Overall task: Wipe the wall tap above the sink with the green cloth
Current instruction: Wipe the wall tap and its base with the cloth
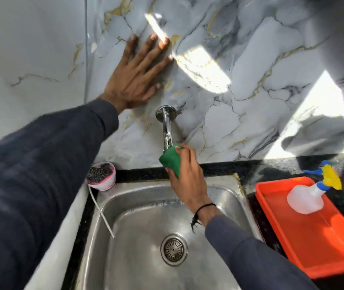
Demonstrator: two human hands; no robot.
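Above the sink [95,208], at its 12 o'clock, the wall tap [166,124] runs lengthwise 12 to 6 down the marble wall [250,59]. Left hand [134,77] spread flat on wall, 11 o'clock of tap. Right hand [185,170], nearer, pinches green cloth [170,159] against the tap's lower end; unwiped length lies toward 12.

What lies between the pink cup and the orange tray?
In the head view, the stainless steel sink lies between the pink cup and orange plastic tray, with the right hand over it.
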